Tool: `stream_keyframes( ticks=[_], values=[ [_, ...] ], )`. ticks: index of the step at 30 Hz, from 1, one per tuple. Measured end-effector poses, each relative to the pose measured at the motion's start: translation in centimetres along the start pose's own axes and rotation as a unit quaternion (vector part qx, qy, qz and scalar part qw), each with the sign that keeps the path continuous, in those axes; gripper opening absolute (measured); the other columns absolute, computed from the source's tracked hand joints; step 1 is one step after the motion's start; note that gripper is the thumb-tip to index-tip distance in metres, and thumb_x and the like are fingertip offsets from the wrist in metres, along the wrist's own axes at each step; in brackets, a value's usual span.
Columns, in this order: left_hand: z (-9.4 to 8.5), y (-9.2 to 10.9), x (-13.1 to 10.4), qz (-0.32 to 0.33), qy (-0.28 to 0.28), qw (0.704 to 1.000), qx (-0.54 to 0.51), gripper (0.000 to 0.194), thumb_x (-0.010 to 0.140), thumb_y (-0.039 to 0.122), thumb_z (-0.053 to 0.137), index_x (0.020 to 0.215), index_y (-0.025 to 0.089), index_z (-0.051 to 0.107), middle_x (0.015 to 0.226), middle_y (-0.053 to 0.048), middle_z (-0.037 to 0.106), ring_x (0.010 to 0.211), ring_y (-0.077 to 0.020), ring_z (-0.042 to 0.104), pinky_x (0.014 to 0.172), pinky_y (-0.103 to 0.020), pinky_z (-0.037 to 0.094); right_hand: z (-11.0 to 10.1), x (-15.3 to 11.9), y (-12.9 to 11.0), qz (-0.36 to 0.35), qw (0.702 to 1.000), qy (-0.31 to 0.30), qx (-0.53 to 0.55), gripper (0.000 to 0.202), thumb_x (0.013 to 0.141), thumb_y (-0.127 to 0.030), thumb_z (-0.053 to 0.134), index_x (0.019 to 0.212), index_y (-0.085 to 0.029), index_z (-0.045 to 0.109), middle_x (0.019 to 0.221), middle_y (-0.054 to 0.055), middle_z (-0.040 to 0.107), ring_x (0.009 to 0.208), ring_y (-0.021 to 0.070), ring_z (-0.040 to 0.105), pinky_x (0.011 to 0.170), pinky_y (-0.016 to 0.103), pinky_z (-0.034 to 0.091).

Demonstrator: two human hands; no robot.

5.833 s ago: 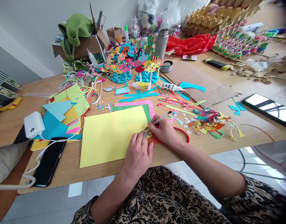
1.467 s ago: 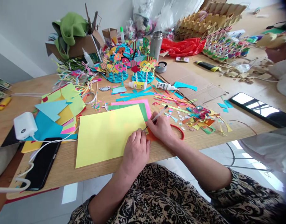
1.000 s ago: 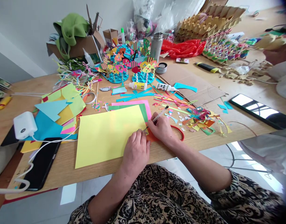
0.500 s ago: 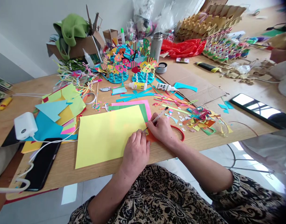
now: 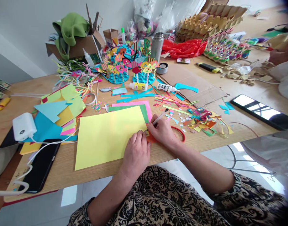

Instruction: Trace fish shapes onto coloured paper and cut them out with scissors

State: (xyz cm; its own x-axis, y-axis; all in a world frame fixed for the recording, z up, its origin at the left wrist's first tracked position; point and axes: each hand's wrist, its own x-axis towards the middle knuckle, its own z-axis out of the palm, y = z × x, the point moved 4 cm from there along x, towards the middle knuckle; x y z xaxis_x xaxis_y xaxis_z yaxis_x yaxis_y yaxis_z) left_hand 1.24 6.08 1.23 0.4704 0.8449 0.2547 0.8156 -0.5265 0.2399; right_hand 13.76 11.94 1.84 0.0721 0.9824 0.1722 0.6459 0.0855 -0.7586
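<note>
Our right hand (image 5: 161,128) grips a pen (image 5: 162,115) beside our flattened, palm-down left hand (image 5: 137,147), whose lifting could let the yellow sheet (image 5: 103,135) slip.

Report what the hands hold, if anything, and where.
The right hand grips a pen near its lower end; whether the left hand holds anything is hidden.

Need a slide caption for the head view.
Right hand grips a pen beside the left hand, which rests on a yellow sheet.

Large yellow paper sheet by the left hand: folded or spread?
Spread: the large yellow paper sheet lies flat, no fold visible; the left hand hides its near right corner.
</note>
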Motion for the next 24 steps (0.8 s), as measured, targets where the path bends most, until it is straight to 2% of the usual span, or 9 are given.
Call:
stream_keyframes(
  ticks=[24],
  values=[
    [-0.31, -0.18, 0.09, -0.004, -0.014, 1.0, -0.005, 0.029, 0.091, 0.019, 0.045, 0.117, 0.009, 0.054, 0.116, -0.015, 0.059, 0.105, -0.0257, 0.052, 0.092, -0.043, 0.046, 0.3, -0.09, -0.11, -0.035, 0.999, -0.036, 0.009, 0.015, 0.074, -0.022, 0.049, 0.063, -0.022, 0.038, 0.047, -0.006, 0.045, 0.042, 0.0098, 0.042, 0.044, 0.021, 0.031]
  ],
)
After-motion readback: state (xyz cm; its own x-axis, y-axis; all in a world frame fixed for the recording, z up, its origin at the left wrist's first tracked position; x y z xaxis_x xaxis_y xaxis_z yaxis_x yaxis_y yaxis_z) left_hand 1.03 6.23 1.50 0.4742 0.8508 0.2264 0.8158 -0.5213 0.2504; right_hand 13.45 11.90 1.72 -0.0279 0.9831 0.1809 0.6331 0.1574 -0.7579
